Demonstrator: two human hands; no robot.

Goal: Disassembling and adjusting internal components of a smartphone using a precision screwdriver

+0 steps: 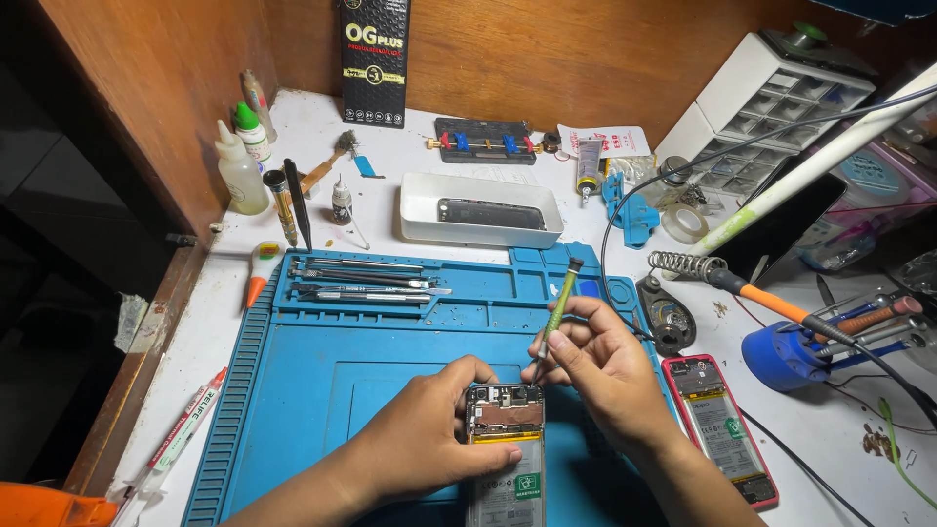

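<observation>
An opened phone (506,444) with its back cover off lies on the blue work mat (322,390), its board and battery showing. My left hand (429,439) holds the phone's left side near the top. In my right hand (600,366) is a slim green screwdriver (556,312), its tip down at the phone's upper right corner.
A second opened phone with a red frame (722,429) lies right of the mat. Tweezers and tools (366,281) sit in the mat's top tray. Behind are a white tray (480,210), bottles (239,176), a soldering iron (771,301), a blue tool stand (786,353) and a parts drawer cabinet (771,98).
</observation>
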